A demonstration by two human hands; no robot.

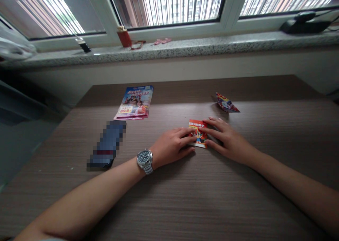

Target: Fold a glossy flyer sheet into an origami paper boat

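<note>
Head view: left hand [172, 145] and right hand [227, 138] press side edges of a red paper [198, 128].

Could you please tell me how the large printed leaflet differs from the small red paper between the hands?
The leaflet is much larger than the red paper. The leaflet lies untouched, farther from the person, while the left hand and right hand touch the red paper. Both are colourful printed paper on the wood-grain table.

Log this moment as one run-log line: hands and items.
left hand: fingers on folded red paper | right hand: fingers on same paper | nearby: folded printed paper, flyer
</note>
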